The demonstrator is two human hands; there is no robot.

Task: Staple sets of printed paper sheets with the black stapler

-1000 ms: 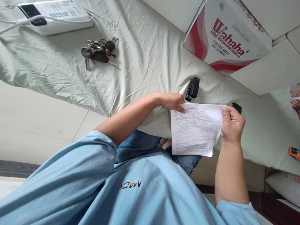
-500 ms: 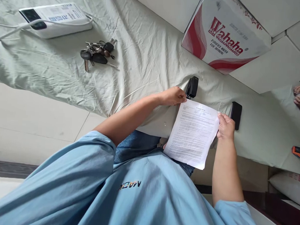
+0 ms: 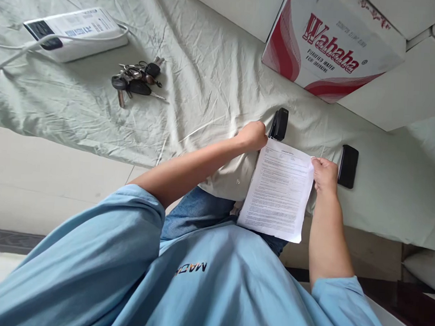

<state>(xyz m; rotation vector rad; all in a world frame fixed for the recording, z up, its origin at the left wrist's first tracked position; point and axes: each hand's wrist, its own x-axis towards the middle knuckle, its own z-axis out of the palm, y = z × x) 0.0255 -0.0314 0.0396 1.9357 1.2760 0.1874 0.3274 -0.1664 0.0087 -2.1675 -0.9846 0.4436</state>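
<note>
Both upper corners of the rectangular white printed paper [image 3: 275, 194] are gripped by left hand [image 3: 253, 134] and right hand [image 3: 325, 175], above the blue denim lap [image 3: 197, 212]; lifting seems done. The small black stapler [image 3: 282, 123] lies unheld on pale green cloth [image 3: 206, 85].

Taking the sheet of paper as the clock's centre: one printed sheet of paper [image 3: 277, 192] shows, with two grips on it, the left grip [image 3: 254, 135] at eleven and the right grip [image 3: 325, 174] between two and three. One worktop [image 3: 199, 80] carries one black stapler [image 3: 281, 123] at twelve, one black phone [image 3: 348, 166] past the right grip, one carton [image 3: 325, 55] at one, and, towards ten, one white device [image 3: 84, 32] and one bunch of keys [image 3: 138, 81], too tangled to count singly.
</note>
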